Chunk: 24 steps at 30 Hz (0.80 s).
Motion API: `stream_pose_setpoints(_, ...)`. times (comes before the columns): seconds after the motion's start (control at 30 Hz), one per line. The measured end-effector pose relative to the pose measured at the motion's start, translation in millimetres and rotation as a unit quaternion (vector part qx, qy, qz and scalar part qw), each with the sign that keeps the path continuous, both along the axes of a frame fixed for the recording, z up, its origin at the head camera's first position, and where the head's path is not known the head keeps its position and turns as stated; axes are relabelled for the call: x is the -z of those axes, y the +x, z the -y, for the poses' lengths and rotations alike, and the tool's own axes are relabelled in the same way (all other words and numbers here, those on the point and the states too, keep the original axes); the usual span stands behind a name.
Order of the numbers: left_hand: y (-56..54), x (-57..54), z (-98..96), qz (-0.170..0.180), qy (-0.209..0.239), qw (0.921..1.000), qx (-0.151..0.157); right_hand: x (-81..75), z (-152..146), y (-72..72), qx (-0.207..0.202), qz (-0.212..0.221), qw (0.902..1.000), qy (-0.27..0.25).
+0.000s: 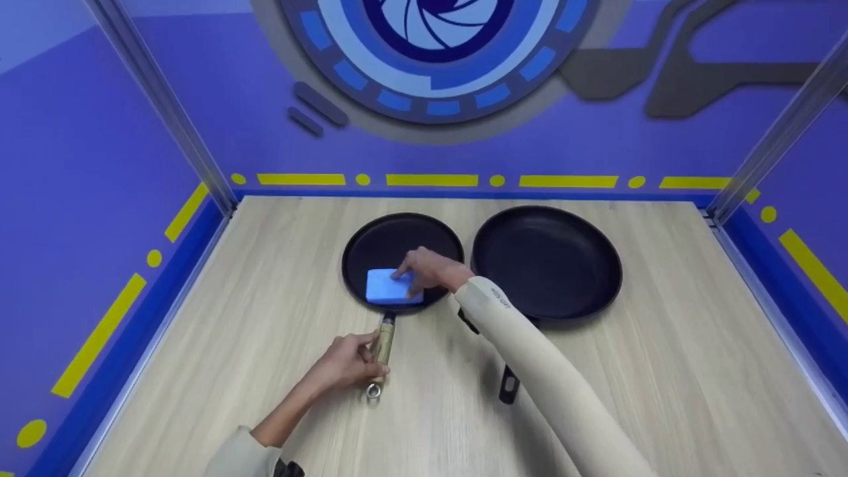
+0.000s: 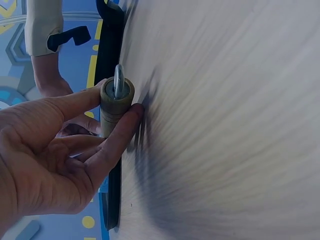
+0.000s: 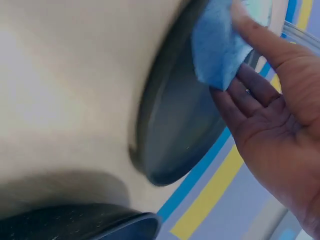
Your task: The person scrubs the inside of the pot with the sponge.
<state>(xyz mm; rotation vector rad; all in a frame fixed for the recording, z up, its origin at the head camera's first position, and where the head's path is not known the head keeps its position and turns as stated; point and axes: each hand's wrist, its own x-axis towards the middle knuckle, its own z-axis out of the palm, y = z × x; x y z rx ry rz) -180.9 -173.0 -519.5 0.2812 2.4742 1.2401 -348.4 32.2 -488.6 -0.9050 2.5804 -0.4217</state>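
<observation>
1. Nearest the camera, a long cream fabric sleeve (image 1: 563, 384) is extending over the pale wood-grained counter (image 1: 676, 371).
2. The right hand (image 1: 429, 266) is pinching a light-blue rectangular sponge (image 1: 381, 286), which is lying within the near part of a flat black round pan (image 1: 391, 242).
3. The sponge is looking light and soft, so it is probably yielding under pressure; its opposite edges are offering a good hold.
4. The left hand (image 1: 348, 361) is gripping the pan's round brown wooden handle (image 1: 383, 344) close to the metal ring (image 1: 373, 391) at its end.
5. This pan is seeming stiff, with most weight in its disc, perhaps slippery; the wooden handle is giving the surest grip.
6. A deeper black round pan (image 1: 550, 265) is resting just beside it, to the right.
</observation>
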Motion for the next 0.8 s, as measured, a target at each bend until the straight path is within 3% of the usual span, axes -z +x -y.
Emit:
stream_pose_setpoints(0.27, 1.5, 0.4, 2.1, 0.013, 0.023, 0.9996, 0.012, 4.3, 4, 9.1, 0.005, -0.019, 0.9998, 0.005)
stream_pose_setpoints(0.53, 4.0, 1.8, 2.2, 0.012, 0.023, 0.9996, 0.008, 6.5, 8, 20.3, 0.008, -0.038, 0.9983, 0.043)
stream_pose_setpoints(0.8, 4.5, -1.2, 0.5, 0.031, 0.015, 0.9994, 0.004, 5.5, 9, 21.7, -0.003, -0.065, 0.9962, 0.058)
